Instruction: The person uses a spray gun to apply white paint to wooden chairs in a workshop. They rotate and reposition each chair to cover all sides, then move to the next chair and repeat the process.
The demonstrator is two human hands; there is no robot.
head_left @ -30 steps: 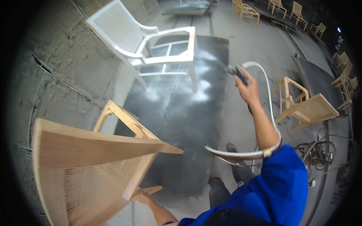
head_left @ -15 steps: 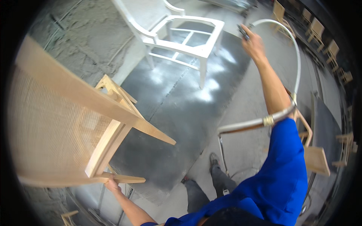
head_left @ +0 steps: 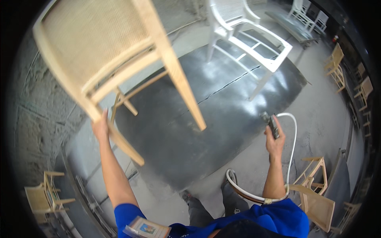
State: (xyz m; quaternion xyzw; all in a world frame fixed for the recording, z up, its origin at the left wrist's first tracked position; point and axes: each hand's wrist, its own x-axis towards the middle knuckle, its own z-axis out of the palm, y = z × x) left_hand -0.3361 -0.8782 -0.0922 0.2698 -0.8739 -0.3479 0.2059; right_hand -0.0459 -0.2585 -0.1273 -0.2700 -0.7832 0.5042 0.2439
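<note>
My left hand [head_left: 101, 126] is wrapped round the lower back leg of an unpainted wooden chair [head_left: 162, 43] with a woven back panel. That chair is held tilted, its back towards me, and it hides part of what lies behind it. In my right hand [head_left: 274, 142] is a small dark spray gun [head_left: 273, 126], with a white hose [head_left: 294, 139] looping from it down beside my forearm. Beyond the gun stands a white-painted armchair frame [head_left: 274, 65] with an open seat, on a dark sheet [head_left: 178, 146] dusted with white.
Several bare wooden chairs [head_left: 364, 92] line the far right. One more [head_left: 317, 206] lies close by my right elbow, and another [head_left: 41, 194] is at lower left. White chairs [head_left: 303, 16] stand at the back right. A rough, coated wall [head_left: 43, 131] runs along the left.
The view has swung left. My left hand has raised and turned the wooden chair. My right arm has drawn back from its outstretched position, bringing the spray gun closer to me.
</note>
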